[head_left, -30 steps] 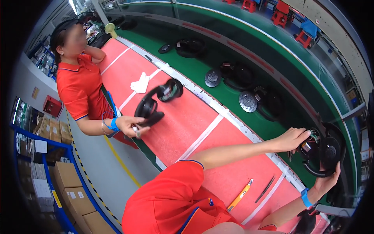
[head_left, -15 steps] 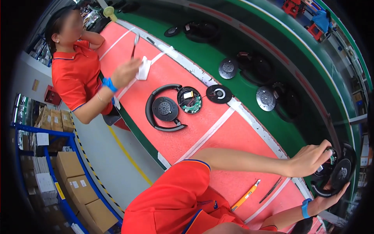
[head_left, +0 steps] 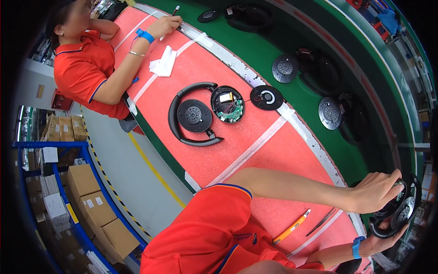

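Note:
At the far right I hold black over-ear headphones (head_left: pixel 414 194) over the edge of the green belt. My left hand (head_left: pixel 375 192) is closed around an opened ear cup, with a bit of green circuit board visible by the thumb. Under the other ear cup, which has a perforated round speaker plate (head_left: pixel 405 211), my right hand (head_left: pixel 385 242) grips from below; its fingers are partly hidden. A blue band (head_left: pixel 357 247) circles my right wrist. On the red mat near my arms lie an orange utility knife (head_left: pixel 292 227) and thin dark tweezers (head_left: pixel 320 222).
Another opened pair of headphones (head_left: pixel 175 109) lies on the red mat (head_left: pixel 191 160), its round cover (head_left: pixel 266 97) wired beside it. Several headphones rest on the green belt (head_left: pixel 260 50). Across the table, a co-worker (head_left: pixel 91 68) holds a thin stick near white paper (head_left: pixel 163 62). Cartons (head_left: pixel 98 208) fill a blue rack.
The co-worker's hand with the stick has moved away from the white paper toward the belt edge. My hands still hold the headphones, now slightly farther right in the view, which has shifted.

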The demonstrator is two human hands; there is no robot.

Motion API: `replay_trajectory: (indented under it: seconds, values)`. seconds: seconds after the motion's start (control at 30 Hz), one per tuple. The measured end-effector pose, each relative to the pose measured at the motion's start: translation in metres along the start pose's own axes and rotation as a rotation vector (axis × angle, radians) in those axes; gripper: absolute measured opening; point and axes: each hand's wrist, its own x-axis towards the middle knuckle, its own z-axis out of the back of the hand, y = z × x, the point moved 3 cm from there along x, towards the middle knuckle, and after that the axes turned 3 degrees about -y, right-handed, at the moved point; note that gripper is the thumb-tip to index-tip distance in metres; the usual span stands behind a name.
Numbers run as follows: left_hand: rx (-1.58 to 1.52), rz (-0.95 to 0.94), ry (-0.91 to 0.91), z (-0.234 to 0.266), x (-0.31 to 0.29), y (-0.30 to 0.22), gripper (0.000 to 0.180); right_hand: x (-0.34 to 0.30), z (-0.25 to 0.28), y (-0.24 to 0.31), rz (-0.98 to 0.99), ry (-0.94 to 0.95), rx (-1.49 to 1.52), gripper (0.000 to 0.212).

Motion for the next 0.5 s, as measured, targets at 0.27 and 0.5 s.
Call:
replay_trajectory:
  seconds: [0.27,0.5]
  values:
    - [-0.02,0.009,0.077,-0.006,0.002,-0.001,0.023,0.006,0.015,0.009,0.053,-0.127,0.043,0.039]
    - [0.055,-0.054,0.091,0.008,0.003,-0.005,0.024,0.007,0.01,-0.006,-0.045,-0.055,0.187,0.039]
